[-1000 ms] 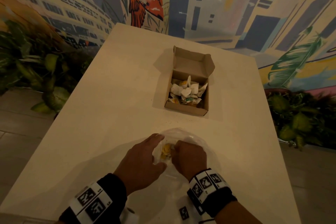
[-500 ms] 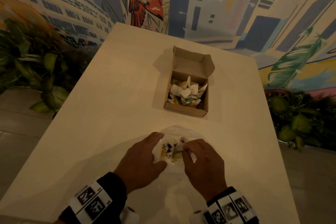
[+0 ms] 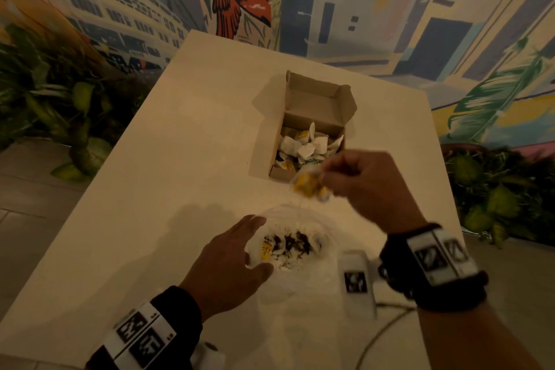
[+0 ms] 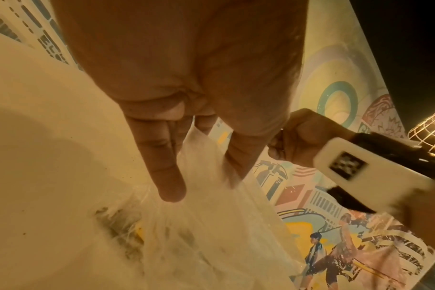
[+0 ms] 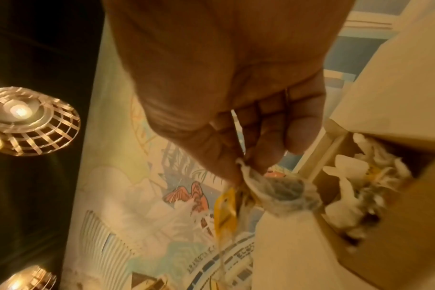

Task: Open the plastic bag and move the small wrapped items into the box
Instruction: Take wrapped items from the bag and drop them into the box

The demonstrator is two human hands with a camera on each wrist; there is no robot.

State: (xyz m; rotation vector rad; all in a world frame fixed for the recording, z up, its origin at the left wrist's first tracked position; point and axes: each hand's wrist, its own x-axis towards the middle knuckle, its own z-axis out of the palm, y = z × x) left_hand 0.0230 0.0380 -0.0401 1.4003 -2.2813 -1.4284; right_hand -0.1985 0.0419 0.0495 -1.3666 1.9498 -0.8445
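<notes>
An open brown cardboard box [image 3: 312, 105] stands mid-table with several white and yellow wrapped items [image 3: 303, 149] inside. My right hand [image 3: 322, 180] hovers at the box's near right corner and pinches a small bunch of wrapped items [image 3: 309, 186], blurred by motion. The right wrist view shows that hand [image 5: 241, 168] holding a greyish wrapped item [image 5: 281, 194] and a yellow one just before the box [image 5: 410, 225]. The clear plastic bag [image 3: 297, 219] lies near me with dark crumbs and a few items. My left hand [image 3: 258, 245] rests on the bag's left side, with forefinger [image 4: 166, 176] and thumb spread.
The pale table [image 3: 186, 165] narrows toward a painted mural wall. Leafy plants [image 3: 60, 105] flank both long edges. A white marker tag [image 3: 356, 276] and a thin cord [image 3: 381, 336] lie at the near right. Fine crumbs dot the table near the bag.
My right hand has come out of the bag with wrapped items and risen forward to the box's near corner. The left hand has stayed on the bag.
</notes>
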